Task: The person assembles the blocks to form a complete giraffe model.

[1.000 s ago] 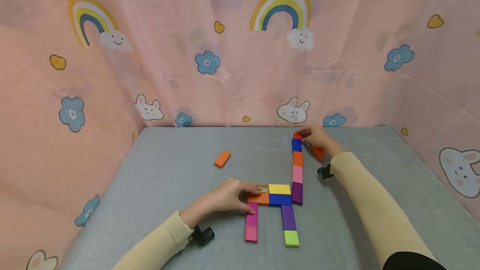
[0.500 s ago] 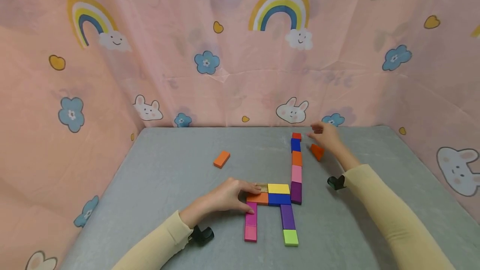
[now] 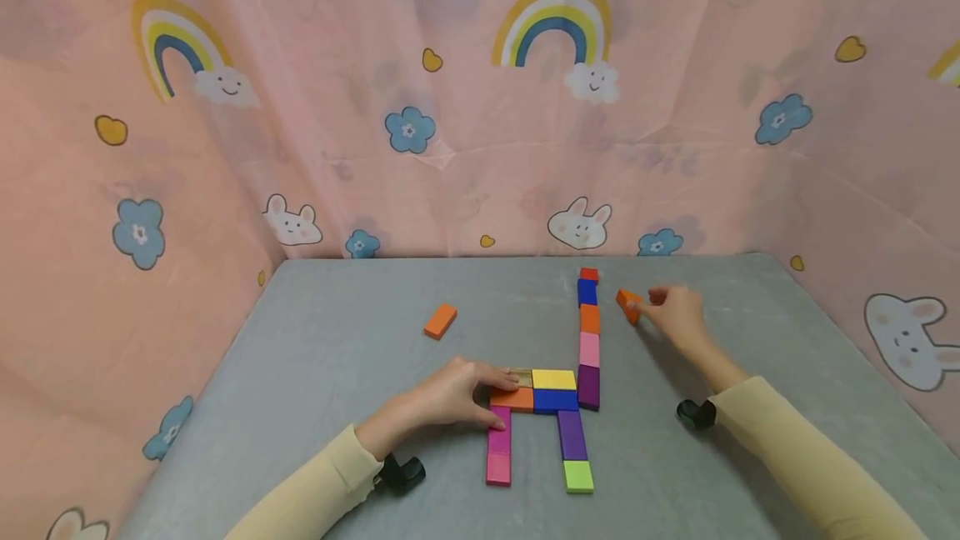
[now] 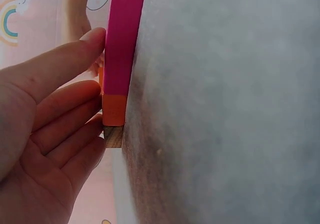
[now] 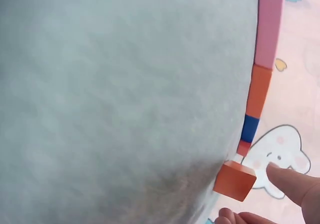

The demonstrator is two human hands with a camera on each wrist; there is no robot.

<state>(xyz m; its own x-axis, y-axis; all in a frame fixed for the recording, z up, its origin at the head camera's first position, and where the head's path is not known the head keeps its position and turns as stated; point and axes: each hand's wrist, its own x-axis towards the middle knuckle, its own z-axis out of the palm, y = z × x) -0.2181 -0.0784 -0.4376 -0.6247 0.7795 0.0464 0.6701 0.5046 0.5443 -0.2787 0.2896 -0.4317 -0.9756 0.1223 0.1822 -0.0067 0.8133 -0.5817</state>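
My left hand (image 3: 453, 390) rests on the blocks' left end, its fingertips over a bare wood block (image 3: 523, 376) and an orange block (image 3: 517, 399). Its thumb touches a magenta block (image 3: 500, 437); the left wrist view shows the fingers fairly straight beside these blocks. At the back right, my right hand (image 3: 678, 319) reaches to an orange wedge-shaped block (image 3: 625, 303). Thumb and fingers stand on either side of that wedge (image 5: 235, 180) in the right wrist view, with a visible gap at the thumb.
A column of blocks runs back from a dark purple block (image 3: 589, 387) to a small red block (image 3: 588, 273). Yellow (image 3: 554, 379) and blue (image 3: 555, 400) blocks adjoin it. One loose orange block (image 3: 440, 321) lies on the grey table (image 3: 360, 315), left of the column.
My right hand has let go of the red block at the column's top and moved right and nearer, to the orange wedge. The left hand has stayed in place.
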